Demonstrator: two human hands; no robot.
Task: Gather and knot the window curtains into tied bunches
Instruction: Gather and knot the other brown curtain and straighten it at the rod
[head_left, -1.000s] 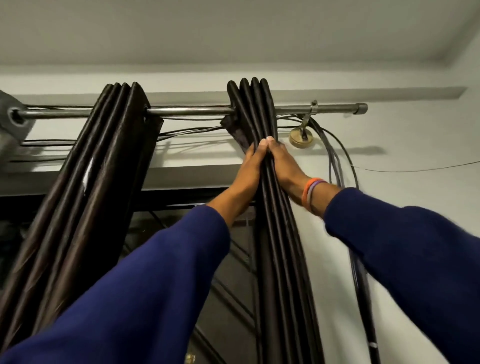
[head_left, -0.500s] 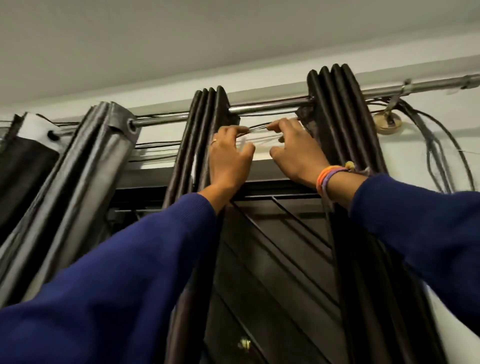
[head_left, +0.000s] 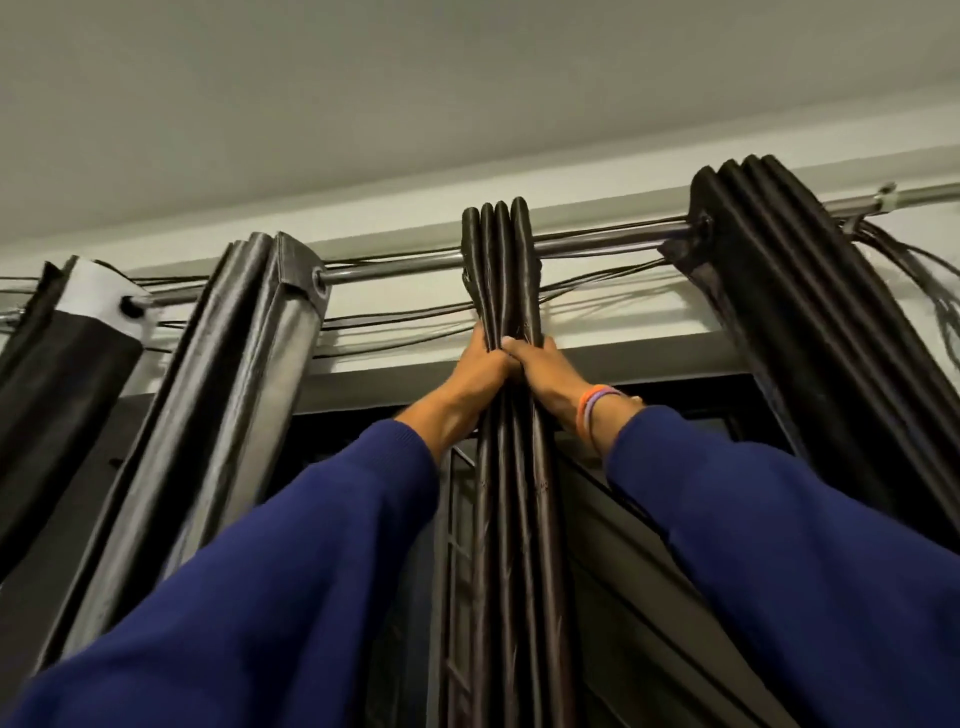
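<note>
A dark brown curtain panel (head_left: 501, 260) hangs gathered into tight folds on the metal rod (head_left: 395, 267), in the middle of the head view. My left hand (head_left: 480, 371) and my right hand (head_left: 540, 371) squeeze its folds together from both sides, just below the rod. Both arms reach up in blue sleeves. Another gathered dark curtain (head_left: 779, 270) hangs to the right. A greyer gathered curtain (head_left: 270, 322) hangs to the left.
A black and white curtain piece (head_left: 78, 322) hangs at the far left. Several thin cables (head_left: 395, 317) run along the wall behind the rod, and a cable bundle (head_left: 930, 280) drops at the right. A dark window frame (head_left: 649, 597) lies behind the curtains.
My hands were apart half a second ago, each at a separate curtain edge. They have come together around the middle panel, which is now bunched tight. The view has shifted left.
</note>
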